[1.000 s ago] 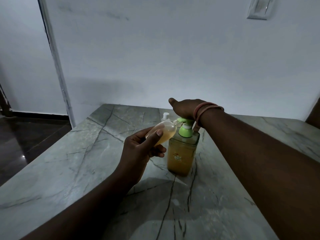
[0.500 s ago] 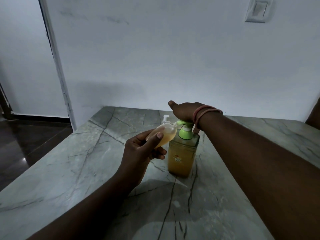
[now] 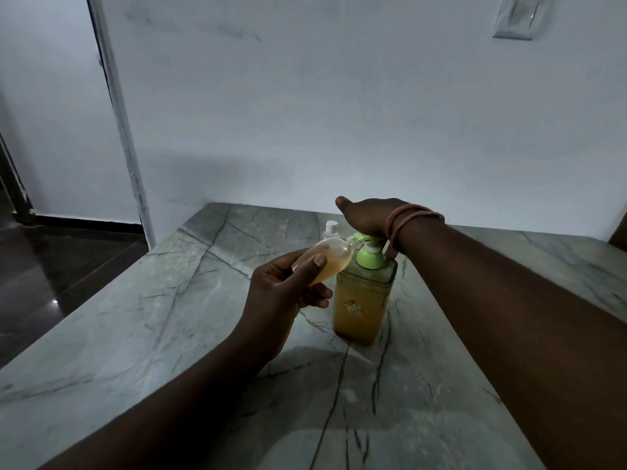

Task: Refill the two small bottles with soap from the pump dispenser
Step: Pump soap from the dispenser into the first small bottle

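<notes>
The left hand (image 3: 281, 296) is gripping a small clear bottle (image 3: 325, 261), fingers curled beneath it and the thumb lying across its near side; it is holding the bottle tilted, neck pointing toward the green pump head (image 3: 368, 247) of the soap dispenser (image 3: 361, 301), with the mouth sitting right at the spout, though the exact meeting of spout and neck is too small to make out; the right hand (image 3: 364, 215) is resting palm-down on top of the pump head, fingers fairly straight and the thumb sticking out to the left, so it appears to be pressing and not gripping; the dispenser is standing upright on the grey veined marble worktop (image 3: 169, 320), roughly at its middle, with amber soap reaching most of the way up its body.

The held bottle is showing amber liquid through much of its belly, so this first fill seems to be well advanced and probably nearing its end; just behind it, a second small bottle (image 3: 329, 230) is standing on the worktop with its white cap on, mostly hidden, and how full it is cannot be told; judging by that, one bottle is being filled now, and what is left is capping it and, if the other is not already full, uncapping, filling and closing that one.
</notes>
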Tool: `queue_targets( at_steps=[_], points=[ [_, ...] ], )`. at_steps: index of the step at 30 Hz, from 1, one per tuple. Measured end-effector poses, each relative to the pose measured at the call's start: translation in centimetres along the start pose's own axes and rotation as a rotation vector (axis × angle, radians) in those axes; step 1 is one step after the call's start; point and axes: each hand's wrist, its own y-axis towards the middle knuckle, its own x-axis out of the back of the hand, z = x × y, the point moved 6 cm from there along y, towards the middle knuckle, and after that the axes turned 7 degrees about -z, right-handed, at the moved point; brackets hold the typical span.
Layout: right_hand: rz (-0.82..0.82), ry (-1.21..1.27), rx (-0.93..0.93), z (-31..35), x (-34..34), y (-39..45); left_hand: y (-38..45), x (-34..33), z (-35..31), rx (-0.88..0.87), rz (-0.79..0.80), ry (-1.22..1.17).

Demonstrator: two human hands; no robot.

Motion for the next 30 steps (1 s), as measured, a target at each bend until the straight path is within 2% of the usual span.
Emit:
queue_targets(
  at_steps=[7,17,23,30],
  points=[
    [-0.044,0.082,-0.024,-0.6,-0.5,0.7,0.3,0.1,0.3,0.002,0.007,0.001],
    [-0.052,-0.004,-0.003,0.1,0.0,0.6,0.0,0.1,-0.2,-0.003,0.007,-0.004],
    [-0.067,0.062,-0.029,-0.7,-0.8,1.0,0.1,0.1,-0.2,-0.005,0.001,0.008],
    [-0.068,0.019,-0.018,0.2,-0.1,0.2,-0.2,0.0,-0.3,-0.007,0.009,-0.003]
  ],
)
